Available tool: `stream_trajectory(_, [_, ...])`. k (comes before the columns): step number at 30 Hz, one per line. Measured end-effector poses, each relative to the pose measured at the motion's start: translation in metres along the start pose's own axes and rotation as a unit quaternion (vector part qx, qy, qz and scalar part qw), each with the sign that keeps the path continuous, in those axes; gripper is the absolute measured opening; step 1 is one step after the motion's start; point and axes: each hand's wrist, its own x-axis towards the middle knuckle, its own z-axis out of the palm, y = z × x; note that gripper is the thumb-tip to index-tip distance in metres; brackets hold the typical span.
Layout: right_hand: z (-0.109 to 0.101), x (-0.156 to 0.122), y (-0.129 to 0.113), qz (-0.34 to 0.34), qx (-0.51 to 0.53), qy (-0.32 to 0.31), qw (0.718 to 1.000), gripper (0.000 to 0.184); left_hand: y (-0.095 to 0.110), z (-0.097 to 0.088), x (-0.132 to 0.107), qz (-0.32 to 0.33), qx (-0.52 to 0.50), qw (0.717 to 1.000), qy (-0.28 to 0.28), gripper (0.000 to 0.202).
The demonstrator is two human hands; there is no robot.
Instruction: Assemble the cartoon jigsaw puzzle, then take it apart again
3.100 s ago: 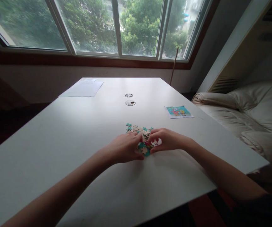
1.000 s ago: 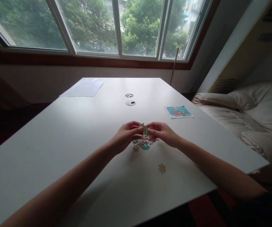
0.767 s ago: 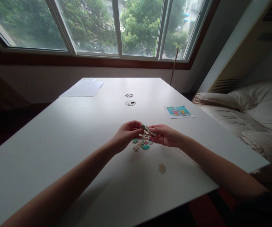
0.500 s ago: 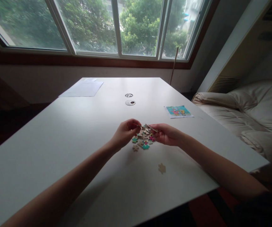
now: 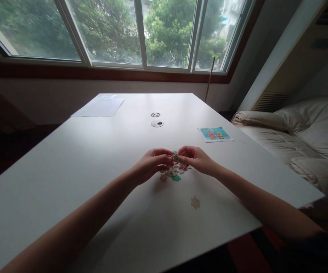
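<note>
Over a small heap of jigsaw pieces (image 5: 176, 177), my left hand (image 5: 154, 163) and my right hand (image 5: 197, 159) meet almost fingertip to fingertip. Between them is a greenish jigsaw piece (image 5: 175, 156), pinched by the fingers of both hands. The heap mixes plain beige backs with teal and pink faces, and my hands cover part of it. Nearer to me, a single beige jigsaw piece (image 5: 195, 202) lies apart on the white table (image 5: 118, 216).
Right of the heap lies a colourful picture card (image 5: 215, 134). Two round inlays (image 5: 157, 123) sit in the table's middle, and white paper sheets (image 5: 100, 107) rest at the far left. A pale sofa (image 5: 266, 129) stands along the right side, with a window beyond the table.
My hands have come closer together above the heap. A greenish piece now shows between their fingertips; the flat piece seen edge-on in my right hand is no longer visible that way.
</note>
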Motion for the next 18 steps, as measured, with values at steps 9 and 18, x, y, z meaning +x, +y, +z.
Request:
stream_trajectory(9, [-0.0005,-0.0021,0.0021,-0.016,-0.078,-0.025,0.997,0.033,-0.0017,0.0005,0.0014,0.059,0.075,0.994,0.046,0.017])
stream_trajectory(18, [-0.0003,-0.0017,-0.0013,0.016,-0.004,0.003,1.000,0.035,-0.0022,0.0025,0.0010,0.106,0.123,0.986,0.032,0.028])
